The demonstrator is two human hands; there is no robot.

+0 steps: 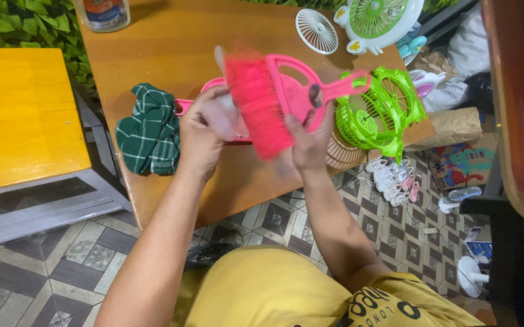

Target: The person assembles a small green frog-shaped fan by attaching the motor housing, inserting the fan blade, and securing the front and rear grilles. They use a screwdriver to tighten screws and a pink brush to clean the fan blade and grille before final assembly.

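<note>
My right hand [310, 140] grips a pink hand brush [260, 103] with red-pink bristles, blurred by motion, over the wooden table [171, 42]. My left hand [204, 130] is closed on a pale, blurred part next to the bristles; what that part is cannot be told. Under both hands lies a pink dustpan [292, 82] with its handle pointing right. A green wire fan guard [377, 115] hangs over the table's right edge beside the dustpan handle.
A green checked cloth [148, 128] lies left of my left hand. A white fan grille [316, 30] and a small white-and-green fan [377, 21] sit at the table's far right. A jar [103, 13] stands at the back. A yellow table [22, 109] is left; small shoes [392, 178] lie on the tiled floor.
</note>
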